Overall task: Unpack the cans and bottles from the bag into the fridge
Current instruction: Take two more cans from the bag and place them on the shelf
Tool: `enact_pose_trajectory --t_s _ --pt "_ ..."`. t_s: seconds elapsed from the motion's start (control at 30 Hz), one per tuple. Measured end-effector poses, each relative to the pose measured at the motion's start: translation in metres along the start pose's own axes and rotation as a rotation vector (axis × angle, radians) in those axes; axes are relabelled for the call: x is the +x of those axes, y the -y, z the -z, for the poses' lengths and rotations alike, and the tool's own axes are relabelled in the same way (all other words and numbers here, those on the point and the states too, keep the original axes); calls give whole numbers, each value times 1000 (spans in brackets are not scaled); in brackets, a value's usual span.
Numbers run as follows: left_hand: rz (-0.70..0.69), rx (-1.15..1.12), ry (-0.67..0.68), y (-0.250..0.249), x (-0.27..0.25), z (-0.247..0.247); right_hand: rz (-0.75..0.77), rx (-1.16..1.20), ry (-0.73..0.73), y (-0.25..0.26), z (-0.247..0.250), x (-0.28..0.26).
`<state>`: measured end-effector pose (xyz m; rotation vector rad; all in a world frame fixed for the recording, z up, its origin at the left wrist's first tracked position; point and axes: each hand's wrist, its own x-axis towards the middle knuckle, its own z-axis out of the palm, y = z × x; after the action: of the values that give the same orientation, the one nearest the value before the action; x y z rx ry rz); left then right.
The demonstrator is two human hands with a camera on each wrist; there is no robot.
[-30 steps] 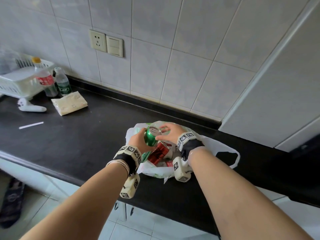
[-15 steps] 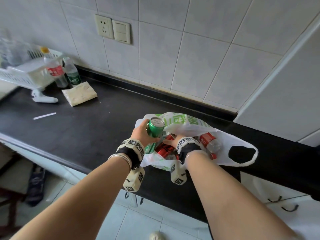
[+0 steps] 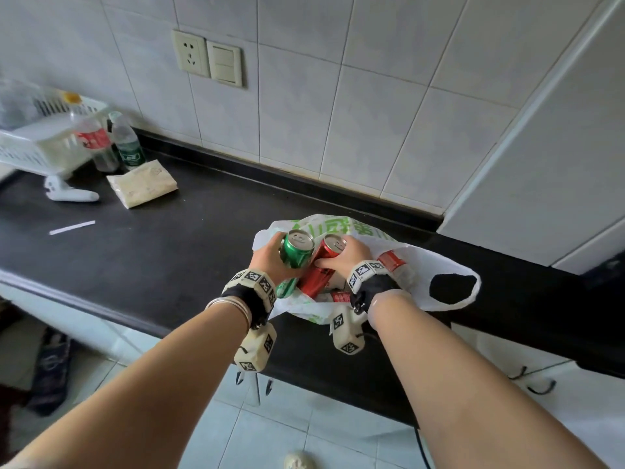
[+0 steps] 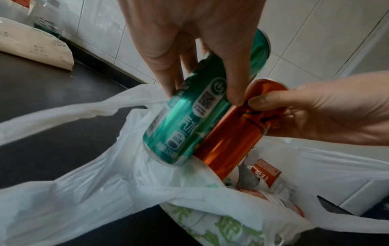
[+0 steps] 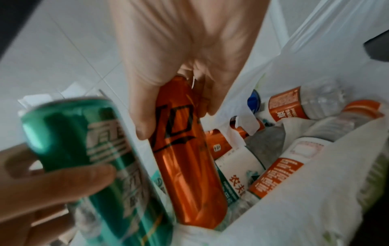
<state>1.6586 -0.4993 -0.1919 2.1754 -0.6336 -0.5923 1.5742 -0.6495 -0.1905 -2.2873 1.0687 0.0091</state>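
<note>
A white plastic bag point(image 3: 416, 265) with green print lies open on the black counter point(image 3: 169, 252). My left hand point(image 3: 270, 257) grips a green can point(image 3: 296, 248) point(image 4: 189, 119) point(image 5: 84, 149) just above the bag's mouth. Beside it my right hand point(image 3: 345, 258) grips a red can point(image 3: 324, 262) point(image 4: 235, 126) point(image 5: 185, 158), whose lower end is still inside the bag. The two cans touch side by side. Inside the bag lie several clear bottles with red labels point(image 5: 294, 103) and another bottle with a white label point(image 5: 240, 169).
At the far left stand a white dish rack point(image 3: 37, 143), two bottles point(image 3: 126, 143), a beige packet point(image 3: 142, 182) and a white handle-shaped object point(image 3: 67, 194). A grey cabinet side point(image 3: 558, 147) rises at the right. The counter edge runs in front of me, tiled floor below.
My right hand, which was down in the bag, has come up holding the red can next to the green can. The left hand keeps hold of the green can.
</note>
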Motion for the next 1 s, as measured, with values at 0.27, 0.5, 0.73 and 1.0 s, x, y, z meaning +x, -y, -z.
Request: enact_pose_trajectory --t_s 0.27,0.5,0.73,1.0 --pt "-98 -21 37 -11 -13 5 -35 224 -179 0 25 -46" --pt "-178 -35 102 -18 -34 3 -94 379 -413 -5 25 -90" --pt "-269 -47 178 -23 -58 -14 -186 363 -587 -21 23 -135" --pt "-343 -11 320 -42 -89 -48 -276 268 -608 -58 26 -183"
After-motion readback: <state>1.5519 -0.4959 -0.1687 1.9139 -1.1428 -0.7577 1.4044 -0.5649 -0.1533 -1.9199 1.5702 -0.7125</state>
